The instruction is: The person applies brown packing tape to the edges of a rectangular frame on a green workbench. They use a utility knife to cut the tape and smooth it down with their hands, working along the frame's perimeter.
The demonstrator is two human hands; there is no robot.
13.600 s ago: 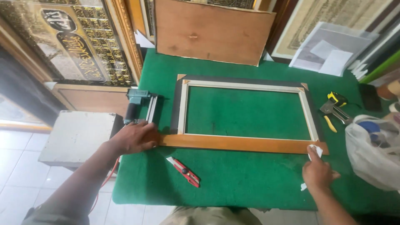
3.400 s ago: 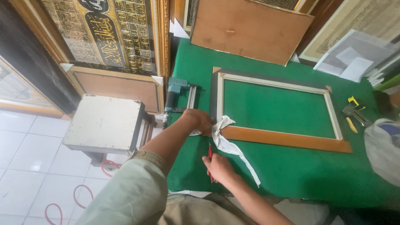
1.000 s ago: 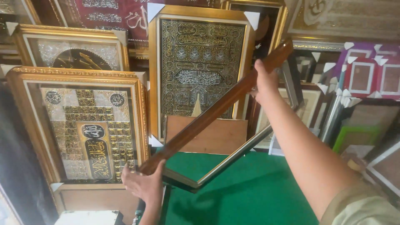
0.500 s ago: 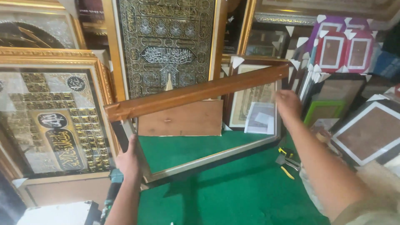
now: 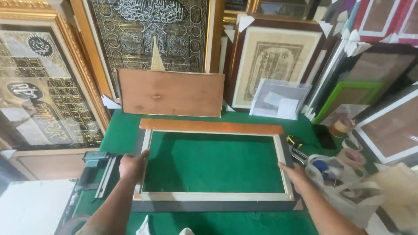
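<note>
1. The picture frame lies flat on the green table, its far rail orange-brown wood, its other three rails pale inside and dark outside, the green cloth showing through its open middle.
2. The left hand rests on the frame's left rail, fingers curled loosely over the rail's outer edge; the right hand lies on the right rail near its lower corner, fingers flat and together against it.
3. The frame's near rail runs just inside the table's front edge, with a narrow green strip below it. A wider green strip lies past the far rail, up to a plywood board leaning upright.
4. To the left, a grey stapler tool sits just beside the left hand, close to the table's left edge.
5. To the right, a yellow-and-black tape measure and a white plastic bag crowd the frame's right side; the bag is nearly touching the right wrist.
6. Behind the board stand gold-framed dark calligraphy panels, a brown-framed cream print, and a clear sleeve of white papers leaning at the wall.
</note>
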